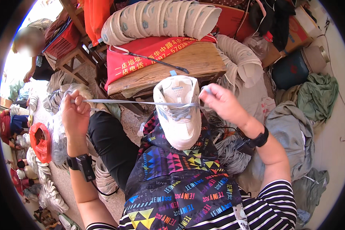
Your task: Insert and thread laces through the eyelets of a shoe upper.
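A white shoe upper (182,132) rests toe toward me on my patterned apron (184,184), against the near edge of the wooden bench. Its lower eyelets are threaded with a pale grey-blue shoelace (130,102). Out to the left, my left hand (76,111) is closed around one length of the lace, which runs taut across to the shoe's tongue. My right hand (223,100), just right of the shoe's collar, pinches a pale blue bit of the lace between thumb and fingers. Most of the lace on that side is hidden by the hand.
A wooden bench (172,63) stands ahead, with a red cloth (122,63), a thin dark hooked tool (153,60) and a row of nested shoe uppers (157,19). More stacked uppers (245,61) curve down at its right. Lace bundles (234,163) lie right of my lap. Another person (32,46) sits far left.
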`<action>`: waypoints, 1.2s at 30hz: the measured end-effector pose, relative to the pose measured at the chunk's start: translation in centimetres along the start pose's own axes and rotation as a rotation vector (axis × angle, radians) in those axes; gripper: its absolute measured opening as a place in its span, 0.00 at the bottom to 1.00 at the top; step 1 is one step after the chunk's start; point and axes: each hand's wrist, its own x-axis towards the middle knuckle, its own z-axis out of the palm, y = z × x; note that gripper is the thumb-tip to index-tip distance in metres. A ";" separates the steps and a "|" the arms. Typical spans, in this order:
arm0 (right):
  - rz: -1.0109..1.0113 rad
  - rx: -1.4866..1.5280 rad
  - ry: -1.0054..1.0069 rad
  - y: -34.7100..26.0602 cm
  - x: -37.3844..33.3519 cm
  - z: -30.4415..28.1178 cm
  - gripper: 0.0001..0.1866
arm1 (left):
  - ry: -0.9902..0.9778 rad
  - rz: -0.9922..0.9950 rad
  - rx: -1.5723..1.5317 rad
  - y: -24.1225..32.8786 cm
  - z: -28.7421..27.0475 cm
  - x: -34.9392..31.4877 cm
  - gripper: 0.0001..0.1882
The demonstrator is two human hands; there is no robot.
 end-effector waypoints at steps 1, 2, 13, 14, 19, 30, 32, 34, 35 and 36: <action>0.128 0.121 0.019 -0.4 -0.2 -1.3 0.09 | 0.062 0.038 0.077 -0.5 0.3 0.1 0.16; 0.255 0.242 0.032 -2.0 -0.1 -2.5 0.10 | 0.062 0.040 0.076 -0.2 -0.3 0.2 0.16; 0.034 0.957 0.491 -2.9 -2.0 -26.2 0.11 | -0.155 0.110 -0.208 10.8 -10.3 4.3 0.13; -0.007 0.921 0.531 -2.8 -2.3 -27.5 0.11 | -0.196 0.130 -0.245 11.8 -12.2 4.8 0.12; -0.088 0.686 0.867 -1.7 -2.1 -27.9 0.10 | 0.246 0.547 -0.031 14.7 -17.0 4.2 0.16; -0.028 0.022 0.068 1.3 -1.4 -2.3 0.06 | -0.154 0.090 0.785 -8.4 3.0 -3.1 0.10; -0.047 -0.164 -0.116 -0.3 -1.1 0.1 0.08 | -0.214 0.016 0.766 -10.4 4.4 -4.1 0.10; -0.176 -0.449 -0.106 -1.5 -0.8 1.5 0.10 | -0.286 -0.022 0.716 -12.3 4.6 -4.1 0.10; -0.176 -0.450 -0.104 -1.1 -0.6 1.5 0.10 | -0.302 -0.041 0.707 -13.2 4.7 -4.1 0.09; -0.294 -0.525 -0.086 -0.5 -0.3 1.5 0.10 | -0.317 -0.059 0.699 -13.9 4.7 -4.2 0.09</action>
